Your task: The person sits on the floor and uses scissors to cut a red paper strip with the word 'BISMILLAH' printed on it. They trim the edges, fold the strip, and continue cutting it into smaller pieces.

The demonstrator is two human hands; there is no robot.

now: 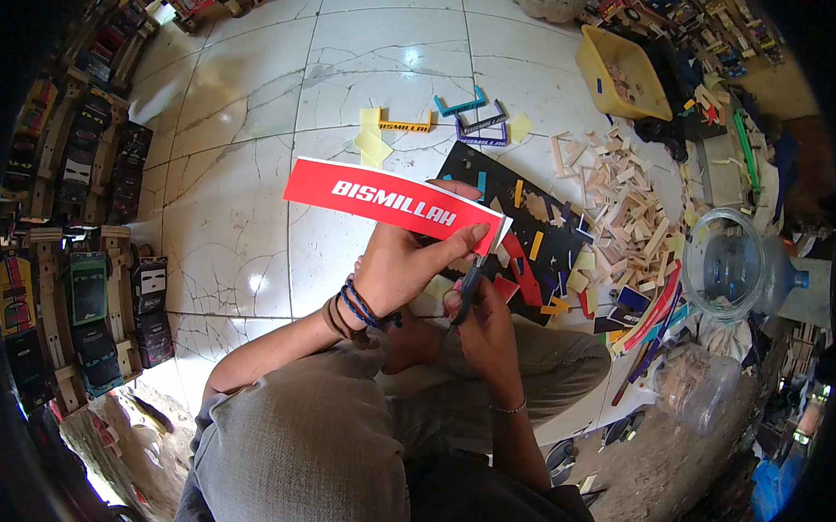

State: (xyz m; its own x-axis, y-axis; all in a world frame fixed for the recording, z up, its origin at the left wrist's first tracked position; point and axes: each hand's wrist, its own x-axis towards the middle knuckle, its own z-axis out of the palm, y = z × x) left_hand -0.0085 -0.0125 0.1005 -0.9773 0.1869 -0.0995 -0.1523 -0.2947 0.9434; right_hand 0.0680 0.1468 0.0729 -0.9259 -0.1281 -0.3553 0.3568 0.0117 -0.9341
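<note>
My left hand [401, 260] pinches a long red strip [315, 184] with white lettering, near its right end, thumb on top. The strip slants from upper left down to the right and has a thin white edge. Closed round the dark handles of a pair of scissors [473, 279], my right hand [486, 330] is just below that end. The scissor blades point up and lie across the strip's right end. Below them, red offcuts [525, 272] rest on a black board [458, 170] scattered with small coloured scraps.
Small bracket-shaped pieces, one yellow [404, 126], sit on the white tiled floor [237, 181] beyond my hands. A heap of wooden sticks [627, 204] spreads to the right, below a yellow basin [618, 65]. A clear water bottle [736, 263] lies farther right; decorated pieces [90, 296] line the left.
</note>
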